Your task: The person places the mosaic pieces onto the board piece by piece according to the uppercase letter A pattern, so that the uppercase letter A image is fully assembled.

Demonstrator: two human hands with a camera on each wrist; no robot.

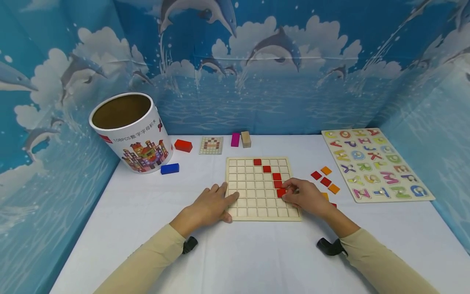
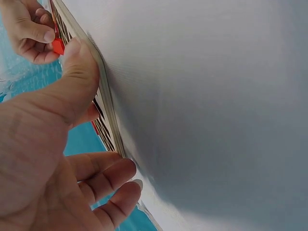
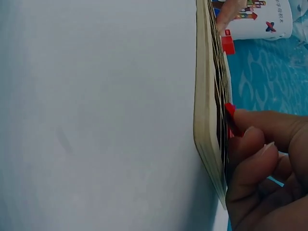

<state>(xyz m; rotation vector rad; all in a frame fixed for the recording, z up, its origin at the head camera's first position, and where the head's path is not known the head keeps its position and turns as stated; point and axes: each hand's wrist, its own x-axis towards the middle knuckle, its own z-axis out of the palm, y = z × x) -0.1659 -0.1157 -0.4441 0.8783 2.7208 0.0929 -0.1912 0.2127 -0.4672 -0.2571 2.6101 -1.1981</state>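
A wooden grid board (image 1: 253, 208) lies flat on the table, with several red square tiles (image 1: 267, 169) set in cells running from its top edge down its right side. My right hand (image 1: 302, 196) is at the board's right side, pinching a red tile (image 1: 281, 192) between thumb and finger. In the right wrist view that red tile (image 3: 231, 115) stands tilted at the grid's surface. My left hand (image 1: 211, 204) rests on the board's left edge, fingers spread. The left wrist view shows its thumb (image 2: 79, 67) over the board's near edge.
Loose red and orange tiles (image 1: 325, 181) lie right of the board, some partly behind my right hand. Beyond them is an alphabet puzzle board (image 1: 385, 163). A white bucket (image 1: 139, 139), red block (image 1: 183, 145), blue block (image 1: 170, 169), pattern card (image 1: 211, 145), magenta block (image 1: 235, 140) and wooden block (image 1: 246, 139) stand around.
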